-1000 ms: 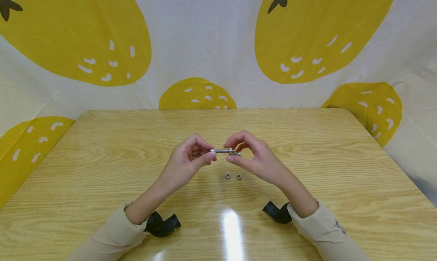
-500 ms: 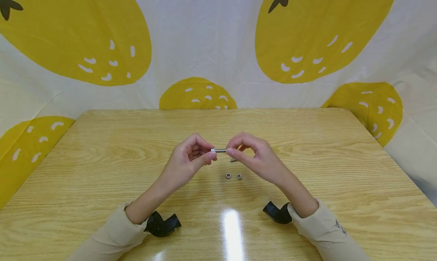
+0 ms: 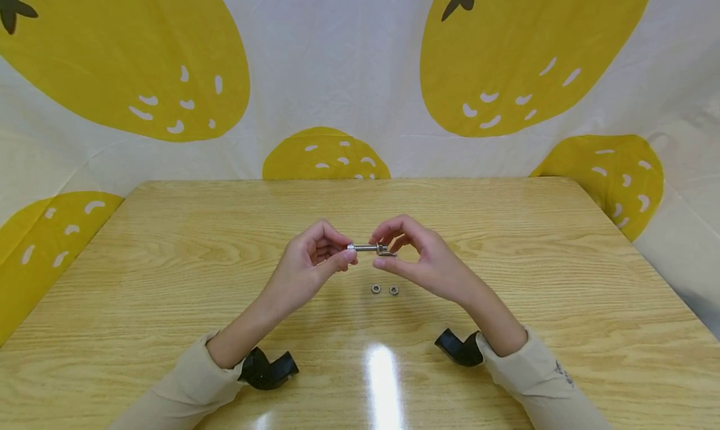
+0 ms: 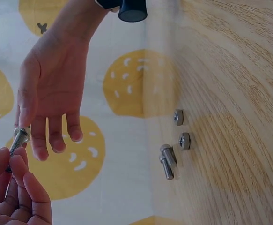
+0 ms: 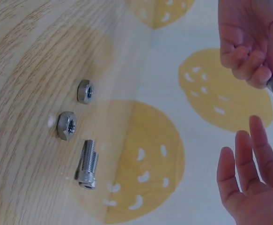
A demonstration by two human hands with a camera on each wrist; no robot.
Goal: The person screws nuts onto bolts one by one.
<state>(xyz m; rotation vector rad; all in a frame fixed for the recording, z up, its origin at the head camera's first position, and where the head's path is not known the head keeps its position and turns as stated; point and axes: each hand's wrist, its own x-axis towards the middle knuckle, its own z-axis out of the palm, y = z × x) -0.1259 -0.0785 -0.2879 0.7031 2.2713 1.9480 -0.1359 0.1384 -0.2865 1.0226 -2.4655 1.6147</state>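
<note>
My left hand (image 3: 304, 264) pinches one end of a metal bolt (image 3: 365, 249) between thumb and forefinger, holding it level above the table. A hex nut (image 3: 380, 249) sits on the shaft toward the other end; the left wrist view also shows this nut (image 4: 22, 134) and the bolt's threads (image 4: 17, 143). Around that end, my right hand (image 3: 424, 261) has its thumb and forefinger spread apart, one on each side of the nut. Its other fingers (image 5: 243, 154) are loosely extended in the right wrist view.
Two loose nuts, one nearer (image 5: 67, 125) and one farther (image 5: 85, 92), lie on the wooden table (image 3: 197, 292). Two more bolts (image 5: 88, 164) lie close together beside them. A patterned cloth (image 3: 337, 74) hangs behind the table. Black wrist mounts (image 3: 267, 369) stick out from both cuffs.
Half a second ago my right thumb and forefinger were closed together over the nut; now they have parted and the nut shows again. My left hand stays put with the bolt.
</note>
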